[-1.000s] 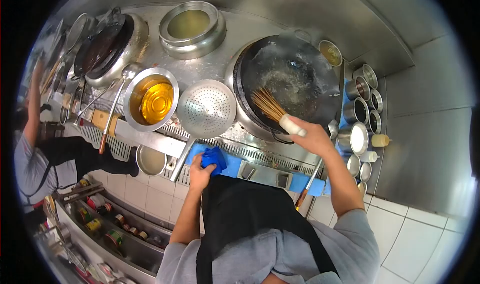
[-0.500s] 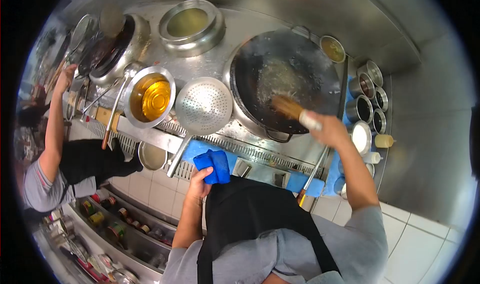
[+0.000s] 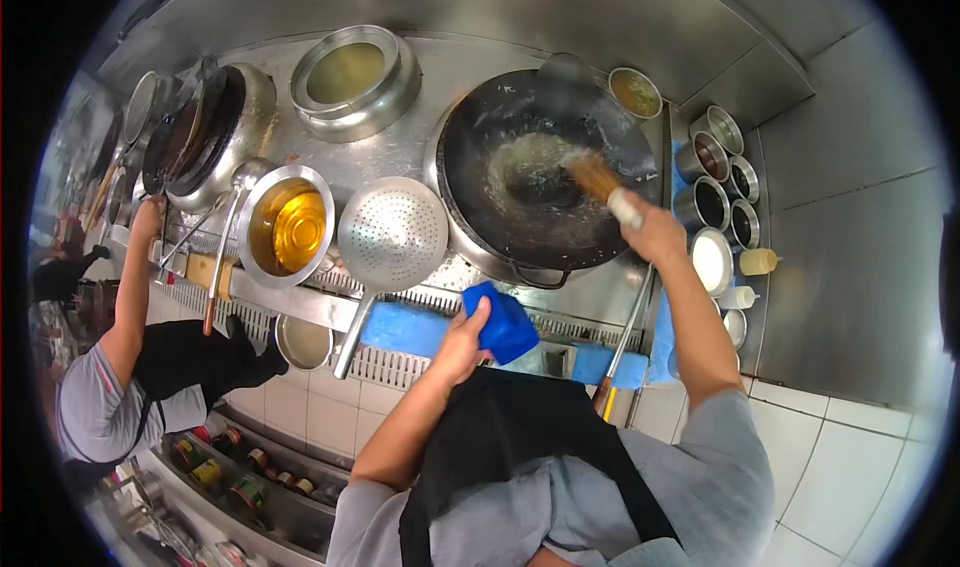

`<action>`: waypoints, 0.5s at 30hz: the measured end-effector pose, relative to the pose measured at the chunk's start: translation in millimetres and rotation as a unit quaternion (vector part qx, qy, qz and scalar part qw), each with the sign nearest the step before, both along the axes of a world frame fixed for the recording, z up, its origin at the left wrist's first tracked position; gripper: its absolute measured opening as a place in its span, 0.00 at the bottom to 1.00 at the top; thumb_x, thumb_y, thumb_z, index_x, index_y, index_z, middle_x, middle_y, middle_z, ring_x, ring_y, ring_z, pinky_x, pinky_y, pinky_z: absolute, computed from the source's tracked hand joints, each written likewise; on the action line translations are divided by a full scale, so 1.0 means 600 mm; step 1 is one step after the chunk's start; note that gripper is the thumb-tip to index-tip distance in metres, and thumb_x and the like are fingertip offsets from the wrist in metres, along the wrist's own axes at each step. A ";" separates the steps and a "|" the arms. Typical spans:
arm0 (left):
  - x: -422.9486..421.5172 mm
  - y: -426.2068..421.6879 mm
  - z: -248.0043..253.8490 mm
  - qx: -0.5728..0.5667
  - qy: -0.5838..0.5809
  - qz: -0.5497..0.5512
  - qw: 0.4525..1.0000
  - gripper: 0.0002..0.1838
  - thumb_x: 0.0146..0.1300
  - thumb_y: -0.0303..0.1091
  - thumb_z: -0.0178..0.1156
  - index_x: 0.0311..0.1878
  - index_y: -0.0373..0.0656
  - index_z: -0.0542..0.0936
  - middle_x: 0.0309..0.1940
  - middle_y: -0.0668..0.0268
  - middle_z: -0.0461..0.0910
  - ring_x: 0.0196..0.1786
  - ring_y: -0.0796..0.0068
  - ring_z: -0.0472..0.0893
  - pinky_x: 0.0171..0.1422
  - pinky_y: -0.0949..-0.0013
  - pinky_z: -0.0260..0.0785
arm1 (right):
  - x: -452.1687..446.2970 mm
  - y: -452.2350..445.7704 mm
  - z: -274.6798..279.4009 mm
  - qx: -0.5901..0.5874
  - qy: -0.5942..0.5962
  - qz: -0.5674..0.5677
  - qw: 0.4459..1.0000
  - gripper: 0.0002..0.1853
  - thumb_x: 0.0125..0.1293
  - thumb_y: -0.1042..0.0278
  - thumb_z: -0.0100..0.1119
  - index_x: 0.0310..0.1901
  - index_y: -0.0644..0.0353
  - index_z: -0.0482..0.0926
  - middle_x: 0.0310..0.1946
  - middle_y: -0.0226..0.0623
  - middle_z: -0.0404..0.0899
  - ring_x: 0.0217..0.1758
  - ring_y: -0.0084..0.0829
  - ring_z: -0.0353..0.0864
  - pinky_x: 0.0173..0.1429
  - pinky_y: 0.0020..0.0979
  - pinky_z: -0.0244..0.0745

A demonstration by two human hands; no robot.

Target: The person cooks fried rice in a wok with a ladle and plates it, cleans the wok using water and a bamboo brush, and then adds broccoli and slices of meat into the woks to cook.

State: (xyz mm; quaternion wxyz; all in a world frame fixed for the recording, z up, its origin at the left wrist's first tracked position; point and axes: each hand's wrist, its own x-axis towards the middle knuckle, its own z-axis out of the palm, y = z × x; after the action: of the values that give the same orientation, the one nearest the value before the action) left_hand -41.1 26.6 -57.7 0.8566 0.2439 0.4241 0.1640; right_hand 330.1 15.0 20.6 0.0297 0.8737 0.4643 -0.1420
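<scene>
Hands (image 3: 655,235) with seemingly blurred brush (image 3: 597,179).

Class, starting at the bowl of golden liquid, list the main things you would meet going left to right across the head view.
Metal bowl → perforated skimmer → large dark wok → yellowish squeeze bottle

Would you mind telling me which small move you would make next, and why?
I would probably bring the left hand, with its blue cloth, to the wok's near handle to steady it. The cloth is close to that handle, which nothing grips, while the right hand works the brush inside the wok.
</scene>
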 end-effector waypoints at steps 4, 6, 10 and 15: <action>0.093 0.021 -0.003 -0.040 -0.061 -0.023 0.997 0.39 0.76 0.65 0.52 0.72 0.40 0.66 0.57 0.55 0.80 0.54 0.58 0.86 0.45 0.50 0.87 | -0.025 0.144 -0.092 0.171 0.100 -0.074 0.977 0.39 0.64 0.43 0.65 0.77 0.30 0.66 0.54 0.52 0.86 0.57 0.54 0.86 0.62 0.48 0.78; 0.133 0.033 -0.003 -0.007 -0.035 -0.026 0.999 0.35 0.77 0.62 0.53 0.68 0.39 0.67 0.52 0.56 0.82 0.48 0.60 0.88 0.44 0.51 0.87 | -0.074 0.207 -0.165 0.264 0.232 -0.062 0.934 0.41 0.63 0.51 0.71 0.78 0.40 0.67 0.50 0.51 0.87 0.41 0.42 0.90 0.43 0.39 0.85; 0.165 0.053 -0.059 0.035 0.016 -0.019 0.999 0.18 0.69 0.39 0.64 0.54 0.37 0.76 0.40 0.60 0.84 0.38 0.66 0.87 0.33 0.61 0.82 | -0.168 0.165 -0.106 0.180 0.199 0.051 0.962 0.39 0.59 0.51 0.69 0.75 0.33 0.70 0.51 0.52 0.87 0.51 0.52 0.88 0.58 0.46 0.81; 0.153 0.064 -0.068 0.075 0.030 0.046 0.996 0.12 0.62 0.30 0.64 0.47 0.37 0.79 0.32 0.62 0.83 0.30 0.69 0.84 0.30 0.66 0.76 | -0.073 0.002 -0.015 -0.036 0.106 0.117 0.987 0.38 0.58 0.50 0.67 0.73 0.27 0.71 0.53 0.47 0.87 0.55 0.50 0.87 0.63 0.48 0.80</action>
State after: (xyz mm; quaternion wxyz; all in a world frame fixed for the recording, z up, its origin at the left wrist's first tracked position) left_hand 50.5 65.1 -98.8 0.8142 0.2927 0.4469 0.2273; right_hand 286.3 16.4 11.5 0.0284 0.7914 0.5587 -0.2464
